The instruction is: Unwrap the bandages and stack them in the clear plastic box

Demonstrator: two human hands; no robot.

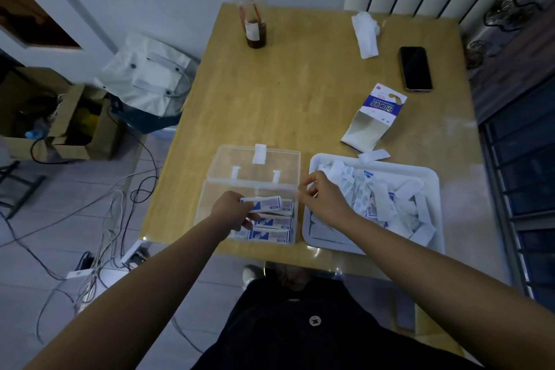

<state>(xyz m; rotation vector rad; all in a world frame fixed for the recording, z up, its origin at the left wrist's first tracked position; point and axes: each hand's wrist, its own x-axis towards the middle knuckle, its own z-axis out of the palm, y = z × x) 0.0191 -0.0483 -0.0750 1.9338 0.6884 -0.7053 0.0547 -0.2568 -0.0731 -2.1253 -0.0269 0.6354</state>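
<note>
While the left hand (pixel 237 210) hovers over the box (pixel 210 204), it pinches one bandage (pixel 264 202) between thumb and fingers, held flat and level right above the ones already laid in. The right hand (pixel 321 198) sits just beside the box's right rim, fingers curled into a tight pinch. Whether anything is between them, I can't tell.

So where are we? Partway, I'd say. Three rows of bandages (pixel 273 223) lie side by side in the right part of the box, blue print up, and the left part shows bare plastic. The lid (pixel 228 159) lies open at the back. There looks to be plenty left to do: the tray (pixel 432 177), just to the right of the box, carries a heap (pixel 378 204) of jumbled strips and loose paper.

The count, then: one box, one tray, and one torn carton (pixel 372 117) lying open on the worktop (pixel 300 84) behind the tray. One bandage in hand, three rows down. How deep each row goes, and how many strips are in that heap, is too tangled to call.
</note>
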